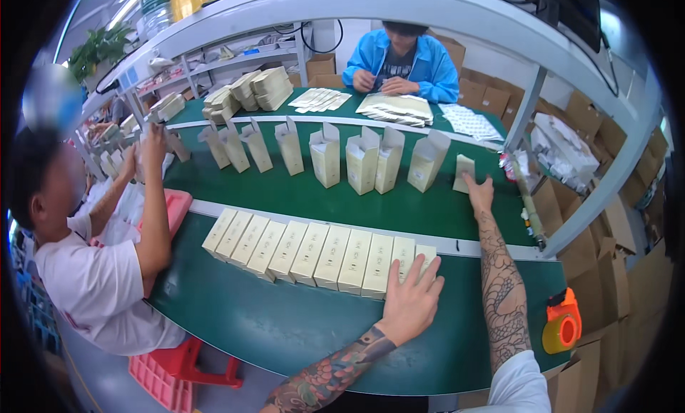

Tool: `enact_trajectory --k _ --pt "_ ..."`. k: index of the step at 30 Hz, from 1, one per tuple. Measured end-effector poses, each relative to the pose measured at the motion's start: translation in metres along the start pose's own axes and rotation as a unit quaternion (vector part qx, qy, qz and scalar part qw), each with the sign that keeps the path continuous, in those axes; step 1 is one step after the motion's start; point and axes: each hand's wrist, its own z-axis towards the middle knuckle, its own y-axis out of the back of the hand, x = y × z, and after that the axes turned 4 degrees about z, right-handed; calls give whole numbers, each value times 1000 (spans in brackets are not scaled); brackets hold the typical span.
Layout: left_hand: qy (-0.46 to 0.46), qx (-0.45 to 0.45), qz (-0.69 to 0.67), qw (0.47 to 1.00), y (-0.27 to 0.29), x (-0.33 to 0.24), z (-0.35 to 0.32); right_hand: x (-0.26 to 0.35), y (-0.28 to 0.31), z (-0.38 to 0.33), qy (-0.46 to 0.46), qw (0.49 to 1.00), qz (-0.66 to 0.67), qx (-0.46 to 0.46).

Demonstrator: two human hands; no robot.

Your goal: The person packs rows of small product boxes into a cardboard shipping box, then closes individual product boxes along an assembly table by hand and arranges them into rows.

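My left hand lies over the near right end of a row of closed cream boxes, its fingers spread across the last ones. Farther off, at the right of the green belt, my right hand reaches to a single small cream box. Its fingertips touch that box's lower right side, while the thumb stands apart from it. Left of this box, several upright cream boxes with raised flaps stand along the belt.
A person in blue sits across the belt by flat cartons. Another in white works at my left. An orange tape dispenser lies at the table's right edge. A grey frame post rises beyond it.
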Motion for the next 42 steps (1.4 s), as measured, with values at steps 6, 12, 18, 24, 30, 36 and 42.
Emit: enact_trajectory --k 6,12,18,24,30,36,42 --pt "-9 -35 25 999 -5 -4 9 26 19 -15 8 993 -86 83" --pt "37 -93 -99 990 -1 -2 11 -8 42 -59 121 920 373 25" --pt "90 -179 -388 900 12 -6 18 63 122 -185 209 872 420 141" --pt "60 -192 -621 758 6 -26 14 92 177 -238 183 829 422 318" --pt "55 -115 -594 794 19 -34 4 79 169 -228 65 876 322 353" --pt "83 -30 -460 883 5 -26 -1 108 162 -257 -72 811 542 207" --pt "156 -87 -556 812 0 -26 1 90 161 -250 58 814 518 257"
